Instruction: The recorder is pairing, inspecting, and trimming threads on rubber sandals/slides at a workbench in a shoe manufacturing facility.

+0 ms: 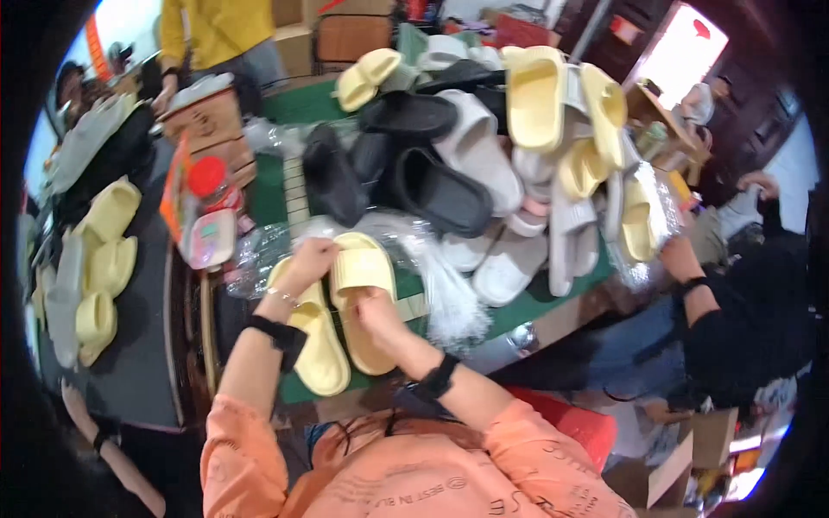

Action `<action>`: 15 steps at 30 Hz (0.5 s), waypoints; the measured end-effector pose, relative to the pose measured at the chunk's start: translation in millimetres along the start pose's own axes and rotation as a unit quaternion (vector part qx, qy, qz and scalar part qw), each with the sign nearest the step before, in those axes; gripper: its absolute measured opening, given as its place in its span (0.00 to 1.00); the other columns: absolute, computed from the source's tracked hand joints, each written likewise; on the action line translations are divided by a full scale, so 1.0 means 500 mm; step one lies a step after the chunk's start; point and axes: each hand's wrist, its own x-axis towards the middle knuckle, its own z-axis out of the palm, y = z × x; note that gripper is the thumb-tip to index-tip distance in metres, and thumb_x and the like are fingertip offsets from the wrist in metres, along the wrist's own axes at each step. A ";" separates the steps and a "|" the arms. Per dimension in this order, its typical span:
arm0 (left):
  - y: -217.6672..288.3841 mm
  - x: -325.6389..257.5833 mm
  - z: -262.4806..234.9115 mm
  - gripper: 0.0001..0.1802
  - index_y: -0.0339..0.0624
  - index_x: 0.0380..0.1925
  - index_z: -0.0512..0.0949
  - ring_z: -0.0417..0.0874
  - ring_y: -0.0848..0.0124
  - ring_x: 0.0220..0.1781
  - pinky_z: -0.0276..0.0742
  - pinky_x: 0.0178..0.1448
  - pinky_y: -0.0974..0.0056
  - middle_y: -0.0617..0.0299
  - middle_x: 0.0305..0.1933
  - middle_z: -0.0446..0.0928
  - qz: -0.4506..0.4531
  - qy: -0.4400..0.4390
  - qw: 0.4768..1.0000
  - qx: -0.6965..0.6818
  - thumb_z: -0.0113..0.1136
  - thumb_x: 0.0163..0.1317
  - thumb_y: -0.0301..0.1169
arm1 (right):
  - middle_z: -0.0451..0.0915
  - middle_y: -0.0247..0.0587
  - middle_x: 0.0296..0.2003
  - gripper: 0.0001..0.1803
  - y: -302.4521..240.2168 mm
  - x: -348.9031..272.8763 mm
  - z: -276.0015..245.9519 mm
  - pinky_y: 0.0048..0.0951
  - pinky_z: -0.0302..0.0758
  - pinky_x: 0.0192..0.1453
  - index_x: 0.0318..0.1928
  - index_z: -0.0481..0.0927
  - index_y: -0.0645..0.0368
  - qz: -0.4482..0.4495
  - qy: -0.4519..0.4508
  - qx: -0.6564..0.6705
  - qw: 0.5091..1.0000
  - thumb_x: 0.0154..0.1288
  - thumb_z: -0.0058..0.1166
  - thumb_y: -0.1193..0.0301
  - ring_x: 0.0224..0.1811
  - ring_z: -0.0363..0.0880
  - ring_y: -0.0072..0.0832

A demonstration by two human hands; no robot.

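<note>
A pair of pale yellow slippers lies before me at the near edge of the green table, toes pointing away. My left hand [315, 256] rests over the toe end of the left slipper [321, 352], next to the strap of the right one. Its fingers are pinched together; whatever they grip is hidden. At the foot opening of the right slipper [363, 266], my right hand [373, 311] has its fingers closed at the strap's edge, partly tucked inside. Black bands circle both my wrists.
A pile of black slippers [442, 194], grey slippers [509, 268] and yellow slippers [535, 95] covers the table [298, 99]. Clear plastic bags [453, 306] lie beside my hands. A red-lidded jar [207, 177] stands left. Co-workers are around the tables, one handling a bagged slipper [639, 229] at right.
</note>
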 end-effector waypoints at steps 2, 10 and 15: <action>0.037 -0.001 -0.001 0.14 0.31 0.33 0.76 0.68 0.79 0.22 0.66 0.27 0.67 0.63 0.18 0.73 -0.036 -0.029 0.999 -0.007 0.53 0.57 0.34 | 0.68 0.29 0.20 0.11 -0.002 0.006 -0.019 0.18 0.58 0.18 0.40 0.74 0.59 0.064 0.009 0.044 0.997 0.62 0.38 0.76 0.16 0.61 0.16; 0.029 0.008 0.004 0.16 0.31 0.20 0.76 0.66 0.80 0.21 0.61 0.22 0.68 0.69 0.16 0.68 -0.062 -0.106 0.991 -0.052 0.50 0.56 0.35 | 0.67 0.33 0.15 0.04 0.022 0.017 0.040 0.25 0.57 0.19 0.26 0.75 0.61 0.032 0.091 0.371 0.924 0.50 0.47 0.76 0.16 0.62 0.21; -0.049 0.008 -0.011 0.15 0.35 0.16 0.70 0.60 0.82 0.20 0.54 0.22 0.71 0.73 0.16 0.63 -0.036 -0.075 0.983 -0.162 0.48 0.60 0.32 | 0.68 0.37 0.16 0.08 0.139 0.123 0.072 0.27 0.59 0.14 0.26 0.69 0.62 0.037 0.097 0.298 0.949 0.58 0.36 0.74 0.14 0.64 0.23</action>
